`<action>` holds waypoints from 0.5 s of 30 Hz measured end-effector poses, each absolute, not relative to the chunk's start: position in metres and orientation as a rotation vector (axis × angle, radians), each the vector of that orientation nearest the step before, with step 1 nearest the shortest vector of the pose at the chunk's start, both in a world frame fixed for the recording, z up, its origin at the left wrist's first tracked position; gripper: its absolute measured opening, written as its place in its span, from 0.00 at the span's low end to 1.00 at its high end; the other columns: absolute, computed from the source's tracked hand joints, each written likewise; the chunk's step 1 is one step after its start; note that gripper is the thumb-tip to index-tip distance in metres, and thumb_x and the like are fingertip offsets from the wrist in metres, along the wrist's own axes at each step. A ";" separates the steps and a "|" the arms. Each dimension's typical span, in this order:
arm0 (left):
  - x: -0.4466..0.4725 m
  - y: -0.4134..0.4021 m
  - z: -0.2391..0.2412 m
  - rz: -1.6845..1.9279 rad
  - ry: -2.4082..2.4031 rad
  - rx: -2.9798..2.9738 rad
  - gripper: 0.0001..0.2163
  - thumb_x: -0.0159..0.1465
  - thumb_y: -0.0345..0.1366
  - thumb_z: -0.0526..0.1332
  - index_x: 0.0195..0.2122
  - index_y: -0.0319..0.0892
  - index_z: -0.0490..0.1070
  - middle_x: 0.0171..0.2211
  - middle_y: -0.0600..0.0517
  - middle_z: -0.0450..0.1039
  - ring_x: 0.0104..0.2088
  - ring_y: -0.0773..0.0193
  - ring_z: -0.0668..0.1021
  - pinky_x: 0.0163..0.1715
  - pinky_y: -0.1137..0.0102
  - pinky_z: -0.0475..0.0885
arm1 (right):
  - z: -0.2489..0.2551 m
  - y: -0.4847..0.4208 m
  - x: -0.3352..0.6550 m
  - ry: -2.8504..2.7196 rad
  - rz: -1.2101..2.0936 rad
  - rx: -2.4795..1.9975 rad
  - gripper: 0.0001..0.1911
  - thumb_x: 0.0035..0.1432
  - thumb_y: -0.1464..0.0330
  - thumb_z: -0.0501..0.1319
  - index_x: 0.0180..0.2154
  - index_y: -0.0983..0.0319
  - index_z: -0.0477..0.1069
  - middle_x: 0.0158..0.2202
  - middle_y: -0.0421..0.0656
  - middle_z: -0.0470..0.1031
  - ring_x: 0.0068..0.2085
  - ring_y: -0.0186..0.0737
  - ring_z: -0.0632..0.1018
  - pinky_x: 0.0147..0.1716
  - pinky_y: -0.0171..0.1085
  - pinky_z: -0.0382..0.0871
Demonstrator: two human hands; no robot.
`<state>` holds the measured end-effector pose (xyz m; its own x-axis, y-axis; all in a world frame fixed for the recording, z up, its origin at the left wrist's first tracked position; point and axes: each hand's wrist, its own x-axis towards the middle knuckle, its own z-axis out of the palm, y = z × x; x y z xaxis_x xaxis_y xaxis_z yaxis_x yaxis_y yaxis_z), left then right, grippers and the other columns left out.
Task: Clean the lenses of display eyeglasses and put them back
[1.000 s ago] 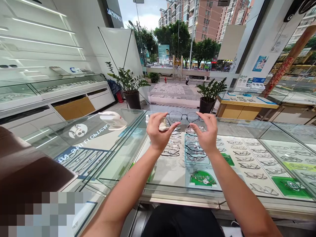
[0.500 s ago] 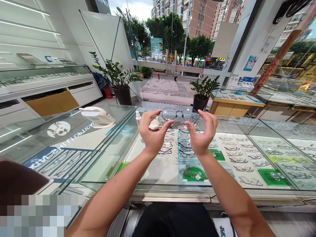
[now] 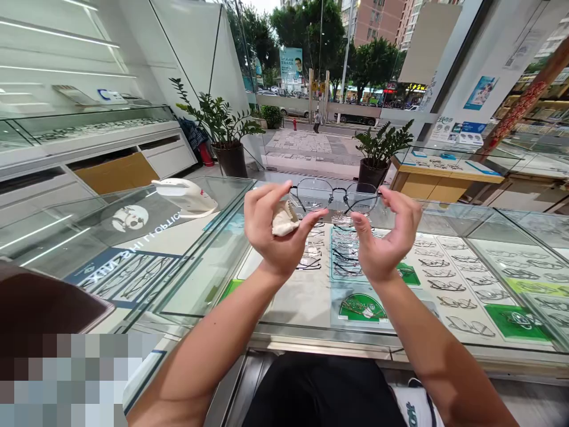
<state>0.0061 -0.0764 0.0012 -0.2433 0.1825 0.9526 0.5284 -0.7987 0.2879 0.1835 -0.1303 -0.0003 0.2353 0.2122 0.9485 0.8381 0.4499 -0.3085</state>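
Observation:
Both hands hold up thin dark-rimmed eyeglasses (image 3: 338,190) above the glass counter, one at each side of the frame. My left hand (image 3: 275,240) is closed, its index fingertip at the left rim and its thumb stretched below. A crumpled off-white cloth (image 3: 284,220) is tucked inside the left palm. At the opposite end of the glasses, my right hand (image 3: 387,242) pinches the rim and temple area, thumb below the lens. Under the hands, rows of spectacle frames (image 3: 349,261) lie inside the display case.
A white device (image 3: 186,197) stands on the glass showcase (image 3: 200,261) at left. Green display cards (image 3: 363,306) lie under the glass. Two potted plants (image 3: 229,157) stand beyond the counter, before the window. A pixelated patch covers the lower left corner.
The eyeglasses look larger and have shifted slightly right in view, both hands with them. More of the cloth shows in the left palm. The camera view has tipped downward a little.

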 end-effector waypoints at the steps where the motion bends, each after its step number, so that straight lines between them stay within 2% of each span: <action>1: 0.006 -0.076 0.001 -2.134 -0.846 -1.763 0.31 0.57 0.57 0.74 0.56 0.46 0.75 0.47 0.47 0.73 0.50 0.53 0.77 0.52 0.56 0.76 | -0.001 -0.130 0.184 -1.299 -0.562 -1.068 0.29 0.68 0.51 0.63 0.65 0.50 0.64 0.54 0.52 0.70 0.57 0.61 0.73 0.54 0.62 0.72; 5: 0.007 -0.075 0.004 -2.147 -0.850 -1.777 0.30 0.58 0.57 0.74 0.55 0.46 0.75 0.47 0.47 0.74 0.50 0.54 0.78 0.53 0.56 0.75 | -0.001 -0.130 0.184 -1.299 -0.543 -1.082 0.29 0.67 0.51 0.64 0.65 0.50 0.63 0.54 0.52 0.70 0.56 0.60 0.74 0.56 0.63 0.72; 11: 0.019 -0.075 0.007 -2.271 -0.961 -2.012 0.22 0.61 0.52 0.73 0.51 0.45 0.77 0.44 0.49 0.78 0.46 0.58 0.79 0.50 0.61 0.76 | 0.001 -0.129 0.184 -1.264 -0.561 -1.029 0.28 0.66 0.53 0.66 0.63 0.52 0.67 0.52 0.52 0.68 0.55 0.59 0.73 0.54 0.59 0.74; 15: 0.022 -0.072 0.003 -2.314 -1.004 -2.004 0.22 0.61 0.51 0.74 0.50 0.44 0.77 0.44 0.48 0.78 0.47 0.58 0.80 0.51 0.61 0.75 | 0.000 -0.124 0.185 -1.275 -0.575 -1.012 0.27 0.66 0.55 0.67 0.63 0.53 0.68 0.52 0.51 0.69 0.54 0.56 0.75 0.53 0.58 0.75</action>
